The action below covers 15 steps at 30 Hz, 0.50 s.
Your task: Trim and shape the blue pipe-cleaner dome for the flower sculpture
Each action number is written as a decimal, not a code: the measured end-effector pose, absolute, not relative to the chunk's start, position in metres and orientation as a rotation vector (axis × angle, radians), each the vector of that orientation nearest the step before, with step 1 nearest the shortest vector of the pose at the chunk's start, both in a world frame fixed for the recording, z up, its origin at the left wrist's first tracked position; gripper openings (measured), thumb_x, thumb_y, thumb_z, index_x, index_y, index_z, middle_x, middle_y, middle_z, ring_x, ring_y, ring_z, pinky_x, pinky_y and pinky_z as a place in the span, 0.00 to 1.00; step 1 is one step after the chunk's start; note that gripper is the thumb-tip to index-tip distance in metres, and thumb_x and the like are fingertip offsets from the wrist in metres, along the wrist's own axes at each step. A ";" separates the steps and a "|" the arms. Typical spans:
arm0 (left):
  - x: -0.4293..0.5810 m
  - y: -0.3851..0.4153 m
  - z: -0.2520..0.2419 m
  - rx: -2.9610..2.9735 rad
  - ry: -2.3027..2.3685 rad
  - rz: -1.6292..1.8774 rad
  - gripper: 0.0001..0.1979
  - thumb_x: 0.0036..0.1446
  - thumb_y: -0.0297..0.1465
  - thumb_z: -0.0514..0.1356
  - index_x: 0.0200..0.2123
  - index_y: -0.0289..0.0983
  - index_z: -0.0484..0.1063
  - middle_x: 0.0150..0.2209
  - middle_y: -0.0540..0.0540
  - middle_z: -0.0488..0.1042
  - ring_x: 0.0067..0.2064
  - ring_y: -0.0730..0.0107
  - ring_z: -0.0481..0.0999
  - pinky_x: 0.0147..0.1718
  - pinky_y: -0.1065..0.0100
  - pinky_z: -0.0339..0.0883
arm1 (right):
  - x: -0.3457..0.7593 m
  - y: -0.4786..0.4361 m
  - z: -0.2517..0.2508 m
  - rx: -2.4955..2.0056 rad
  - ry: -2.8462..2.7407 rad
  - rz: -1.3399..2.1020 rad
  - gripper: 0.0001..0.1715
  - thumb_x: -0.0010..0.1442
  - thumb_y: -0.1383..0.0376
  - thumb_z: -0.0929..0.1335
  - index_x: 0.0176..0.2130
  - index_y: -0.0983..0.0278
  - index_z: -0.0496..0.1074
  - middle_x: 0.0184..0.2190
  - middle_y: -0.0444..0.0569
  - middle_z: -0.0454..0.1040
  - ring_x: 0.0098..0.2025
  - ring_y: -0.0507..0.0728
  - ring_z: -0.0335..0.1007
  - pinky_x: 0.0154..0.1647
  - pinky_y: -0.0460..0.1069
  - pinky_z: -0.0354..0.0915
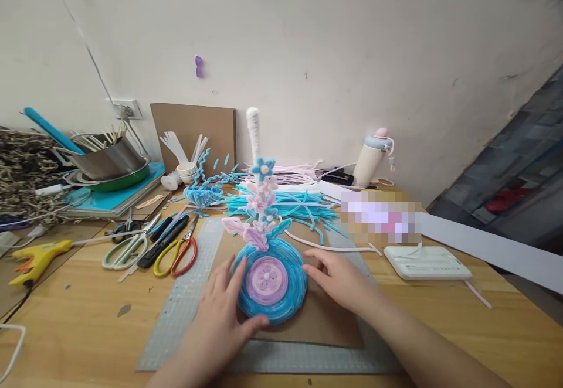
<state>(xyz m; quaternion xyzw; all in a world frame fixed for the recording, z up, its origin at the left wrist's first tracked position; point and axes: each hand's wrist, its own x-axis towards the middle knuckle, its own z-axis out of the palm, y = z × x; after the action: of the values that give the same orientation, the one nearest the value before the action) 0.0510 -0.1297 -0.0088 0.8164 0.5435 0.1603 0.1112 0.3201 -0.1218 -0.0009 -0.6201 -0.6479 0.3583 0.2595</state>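
A fan-shaped pipe-cleaner piece (297, 294) has a blue round disc with a pink and purple flower centre. Its white wrapped handle (254, 133) points up and away, tilted clear of the table. Blue flowers and a pink butterfly (250, 234) decorate the lower handle. My left hand (224, 300) is at the disc's left rim, fingers along the side and thumb at the bottom edge. On the right rim, my right hand (336, 276) has its thumb and forefinger against the edge. Brown cardboard (325, 323) lies beneath, over a grey cutting mat (176, 329).
Green-handled scissors (127, 250), red and yellow scissors (178, 256) and a yellow glue gun (39, 259) lie left. Blue pipe cleaners (299, 206) are piled behind. A white power bank (426, 262) sits right; a bottle (372, 162) stands by the wall.
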 end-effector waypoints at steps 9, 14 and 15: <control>0.065 -0.104 0.012 2.581 1.452 0.042 0.47 0.44 0.42 0.66 0.65 0.47 0.50 0.68 0.45 0.48 0.67 0.53 0.50 0.63 0.49 0.43 | 0.360 -0.084 -0.023 -1.566 -1.905 0.806 0.17 0.59 0.65 0.63 0.46 0.66 0.73 0.46 0.56 0.71 0.47 0.60 0.69 0.49 0.55 0.63; 0.070 -0.085 0.024 2.608 1.394 0.026 0.46 0.43 0.41 0.67 0.65 0.45 0.52 0.68 0.42 0.49 0.67 0.51 0.52 0.62 0.47 0.44 | 0.353 -0.083 -0.008 -1.555 -1.914 0.776 0.17 0.61 0.61 0.63 0.47 0.64 0.73 0.48 0.55 0.72 0.48 0.60 0.69 0.49 0.55 0.66; 0.070 -0.083 0.027 2.612 1.379 0.039 0.46 0.42 0.42 0.67 0.64 0.44 0.54 0.67 0.42 0.51 0.66 0.50 0.53 0.62 0.46 0.45 | 0.346 -0.086 -0.002 -1.522 -1.955 0.779 0.18 0.60 0.60 0.64 0.49 0.62 0.72 0.51 0.54 0.70 0.51 0.60 0.68 0.51 0.55 0.65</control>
<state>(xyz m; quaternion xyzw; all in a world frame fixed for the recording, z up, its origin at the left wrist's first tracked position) 0.0702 -0.0825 0.0270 0.8804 0.4647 0.0132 0.0939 0.3465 -0.0862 -0.0019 -0.5646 -0.7249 0.2888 0.2689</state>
